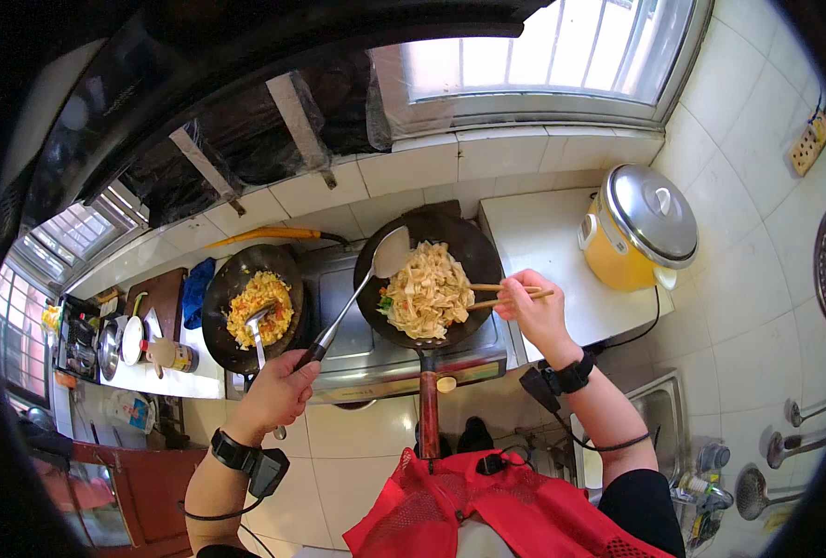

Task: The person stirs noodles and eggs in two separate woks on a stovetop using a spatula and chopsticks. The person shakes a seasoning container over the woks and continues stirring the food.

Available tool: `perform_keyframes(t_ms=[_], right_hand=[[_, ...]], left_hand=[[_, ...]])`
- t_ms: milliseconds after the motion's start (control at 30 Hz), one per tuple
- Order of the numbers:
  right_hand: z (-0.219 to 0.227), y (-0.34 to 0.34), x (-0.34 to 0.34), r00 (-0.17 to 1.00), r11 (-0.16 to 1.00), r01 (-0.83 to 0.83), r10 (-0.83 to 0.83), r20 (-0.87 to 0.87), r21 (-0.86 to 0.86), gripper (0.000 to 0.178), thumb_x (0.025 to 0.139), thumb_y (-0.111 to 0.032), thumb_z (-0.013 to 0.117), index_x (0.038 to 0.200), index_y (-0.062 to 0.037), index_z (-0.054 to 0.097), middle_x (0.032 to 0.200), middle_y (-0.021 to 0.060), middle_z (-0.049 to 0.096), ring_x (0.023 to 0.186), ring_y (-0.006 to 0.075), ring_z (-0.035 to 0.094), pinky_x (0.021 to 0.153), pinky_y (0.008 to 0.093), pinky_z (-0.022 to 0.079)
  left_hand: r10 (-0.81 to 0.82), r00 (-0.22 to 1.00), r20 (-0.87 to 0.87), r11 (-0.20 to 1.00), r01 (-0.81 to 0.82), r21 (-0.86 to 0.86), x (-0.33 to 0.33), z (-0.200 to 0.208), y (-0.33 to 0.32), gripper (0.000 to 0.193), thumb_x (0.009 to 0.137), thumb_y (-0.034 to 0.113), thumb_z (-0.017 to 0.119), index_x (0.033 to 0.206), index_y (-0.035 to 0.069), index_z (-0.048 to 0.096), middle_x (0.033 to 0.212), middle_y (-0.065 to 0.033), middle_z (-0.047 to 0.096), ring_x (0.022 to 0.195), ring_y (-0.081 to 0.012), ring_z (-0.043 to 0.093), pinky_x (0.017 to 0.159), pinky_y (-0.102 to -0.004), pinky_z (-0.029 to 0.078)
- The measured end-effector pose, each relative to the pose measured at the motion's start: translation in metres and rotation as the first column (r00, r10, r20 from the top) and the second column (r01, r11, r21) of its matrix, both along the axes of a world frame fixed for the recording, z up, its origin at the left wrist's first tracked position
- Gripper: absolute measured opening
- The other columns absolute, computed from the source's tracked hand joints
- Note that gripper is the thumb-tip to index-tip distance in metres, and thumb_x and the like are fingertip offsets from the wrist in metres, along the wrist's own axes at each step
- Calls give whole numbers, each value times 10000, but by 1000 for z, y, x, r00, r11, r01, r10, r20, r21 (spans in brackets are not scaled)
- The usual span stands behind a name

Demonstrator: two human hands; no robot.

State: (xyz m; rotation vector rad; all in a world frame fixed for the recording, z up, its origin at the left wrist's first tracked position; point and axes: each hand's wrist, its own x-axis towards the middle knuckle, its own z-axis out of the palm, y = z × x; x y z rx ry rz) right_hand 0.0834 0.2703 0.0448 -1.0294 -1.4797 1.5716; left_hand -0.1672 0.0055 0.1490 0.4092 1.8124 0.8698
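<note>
Wide flat noodles (pixel 429 290) with a bit of green fill a dark wok (pixel 476 256) on the stove; its wooden handle points toward me. My left hand (pixel 283 395) is closed round the dark handle of a metal spatula (pixel 393 253), whose blade is raised at the wok's upper left. In my right hand (pixel 535 312) is a pair of chopsticks (pixel 487 296), with their tips at the right side of the noodles. Left of it, a second wok (pixel 216 321) holds yellow food with red bits (pixel 262 307), and a metal ladle (pixel 257 324) rests in it.
A yellow rice cooker (pixel 618 237) with a metal lid stands on the white counter (pixel 525 232) at right. Below it is a sink (pixel 655 405). Ladles and a skimmer (pixel 752 493) hang on the right wall. Far left are a blue cloth (pixel 197 290) and a can (pixel 182 357).
</note>
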Motion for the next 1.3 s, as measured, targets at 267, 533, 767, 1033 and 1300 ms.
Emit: perform_keyframes(t_ms=[267, 533, 767, 1033, 1300], right_hand=[[-74, -19, -58, 968, 940, 57, -135, -213, -336, 137, 921, -118, 577, 906, 16, 599, 804, 142, 659, 637, 216, 675, 564, 301, 581], [-25, -27, -48, 929, 927, 45, -176, -326, -373, 183, 956, -129, 527, 960, 46, 582, 845, 178, 658, 680, 248, 692, 590, 316, 597], [25, -34, -32, 913, 974, -49, -46, -406, -220, 201, 964, -157, 534, 980, 36, 588, 883, 152, 662, 739, 226, 693, 653, 299, 595], [7, -35, -14, 994, 970, -112, 105, 41, 215, 152, 947, -132, 574, 944, 7, 634, 838, 94, 675, 703, 166, 675, 632, 253, 552], [-22, -53, -45, 874, 537, -483, 338, 348, 691, 89, 851, -88, 645, 912, -24, 645, 824, 166, 643, 729, 323, 634, 644, 351, 518]], left_hand=[[33, 989, 145, 990, -13, -142, -3, -37, 8, 176, 966, 276, 542, 1036, 115, 536, 619, 18, 427, 406, -55, 334, 333, -216, 216], [120, 882, 456, 992, -122, -26, -9, -30, -13, 235, 992, 268, 503, 1153, 109, 567, 633, 9, 428, 419, -49, 296, 326, -189, 186], [133, 907, 400, 989, -145, -2, -2, 6, -19, 238, 998, 263, 483, 1165, 123, 577, 623, 12, 408, 399, -41, 256, 316, -195, 165], [97, 983, 156, 995, -97, -9, 4, 8, -9, 155, 975, 268, 517, 1040, 131, 546, 633, 26, 420, 391, -47, 289, 320, -205, 192], [78, 995, 65, 995, -74, -71, 4, -1, 1, 156, 971, 266, 520, 909, 129, 479, 636, 28, 422, 389, -42, 295, 324, -211, 201]])
